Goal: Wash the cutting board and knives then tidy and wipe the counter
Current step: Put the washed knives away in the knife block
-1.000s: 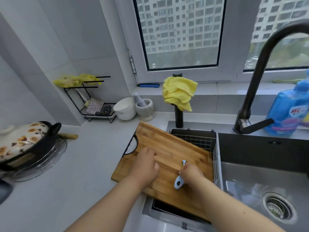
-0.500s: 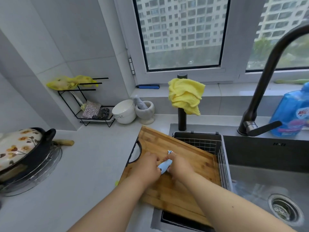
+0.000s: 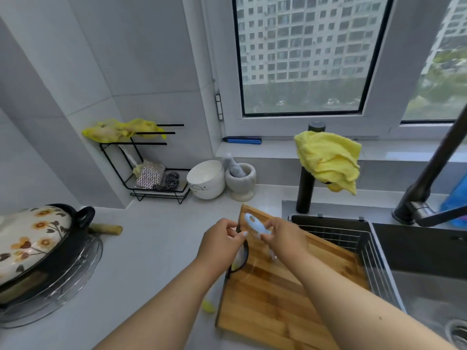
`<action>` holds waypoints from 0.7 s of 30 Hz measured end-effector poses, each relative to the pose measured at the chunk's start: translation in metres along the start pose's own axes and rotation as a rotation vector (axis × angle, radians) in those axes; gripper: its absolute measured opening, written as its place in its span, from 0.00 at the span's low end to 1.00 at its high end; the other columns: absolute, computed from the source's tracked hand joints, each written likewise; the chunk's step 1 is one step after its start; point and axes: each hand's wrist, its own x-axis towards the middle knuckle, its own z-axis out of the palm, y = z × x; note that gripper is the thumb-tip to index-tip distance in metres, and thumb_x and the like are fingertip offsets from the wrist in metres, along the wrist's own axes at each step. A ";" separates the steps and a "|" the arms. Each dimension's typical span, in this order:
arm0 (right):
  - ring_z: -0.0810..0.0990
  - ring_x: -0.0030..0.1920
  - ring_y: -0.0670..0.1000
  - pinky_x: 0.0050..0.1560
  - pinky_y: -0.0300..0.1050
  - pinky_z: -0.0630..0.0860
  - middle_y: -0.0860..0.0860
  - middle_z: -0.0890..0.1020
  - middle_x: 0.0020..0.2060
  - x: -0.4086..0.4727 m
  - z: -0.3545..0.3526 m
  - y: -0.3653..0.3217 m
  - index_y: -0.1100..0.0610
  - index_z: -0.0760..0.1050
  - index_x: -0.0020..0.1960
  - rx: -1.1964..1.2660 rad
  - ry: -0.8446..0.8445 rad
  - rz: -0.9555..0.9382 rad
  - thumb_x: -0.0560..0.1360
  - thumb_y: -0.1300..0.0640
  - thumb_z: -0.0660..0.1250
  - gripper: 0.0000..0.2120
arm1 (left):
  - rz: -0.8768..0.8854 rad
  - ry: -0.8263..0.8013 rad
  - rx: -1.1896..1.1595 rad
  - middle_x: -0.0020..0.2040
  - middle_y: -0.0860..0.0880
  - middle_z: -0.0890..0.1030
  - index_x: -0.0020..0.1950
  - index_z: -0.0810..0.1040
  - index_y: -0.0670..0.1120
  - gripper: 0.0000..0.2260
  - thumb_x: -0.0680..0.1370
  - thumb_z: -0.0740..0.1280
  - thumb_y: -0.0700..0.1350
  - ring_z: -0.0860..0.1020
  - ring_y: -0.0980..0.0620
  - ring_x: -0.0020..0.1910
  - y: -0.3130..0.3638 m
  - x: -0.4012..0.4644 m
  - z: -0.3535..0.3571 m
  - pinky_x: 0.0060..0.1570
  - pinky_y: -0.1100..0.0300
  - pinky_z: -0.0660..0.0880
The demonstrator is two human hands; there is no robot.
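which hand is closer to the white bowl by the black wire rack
Left. The left hand is nearer to the round white ceramic bowl, which stands beyond it by the black wire rack. The right hand, gripping the pale blue plastic-handled tool, is further right.

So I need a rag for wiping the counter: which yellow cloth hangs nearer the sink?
The yellow cloth draped over the black post beside the sink; the other yellow one lies on the wire rack in the far corner.
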 end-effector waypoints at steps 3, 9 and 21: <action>0.79 0.46 0.48 0.41 0.43 0.73 0.45 0.81 0.45 0.006 -0.001 -0.033 0.46 0.76 0.58 0.054 0.107 -0.114 0.74 0.46 0.68 0.13 | -0.083 -0.040 -0.287 0.46 0.49 0.82 0.54 0.77 0.46 0.11 0.76 0.69 0.50 0.81 0.53 0.44 -0.004 0.009 -0.011 0.36 0.61 0.75; 0.75 0.39 0.44 0.36 0.40 0.68 0.41 0.74 0.32 0.036 0.009 -0.089 0.46 0.76 0.59 0.090 0.037 -0.255 0.75 0.46 0.67 0.14 | -0.023 0.102 -0.472 0.47 0.48 0.84 0.53 0.81 0.45 0.08 0.79 0.64 0.46 0.82 0.53 0.47 -0.003 0.038 -0.043 0.38 0.61 0.76; 0.77 0.36 0.49 0.46 0.51 0.79 0.51 0.77 0.33 0.089 0.033 -0.129 0.47 0.71 0.60 0.485 -0.006 -0.282 0.75 0.54 0.71 0.16 | 0.018 0.357 -0.283 0.43 0.47 0.83 0.43 0.77 0.47 0.08 0.79 0.63 0.47 0.82 0.46 0.44 -0.013 0.142 -0.132 0.49 0.46 0.79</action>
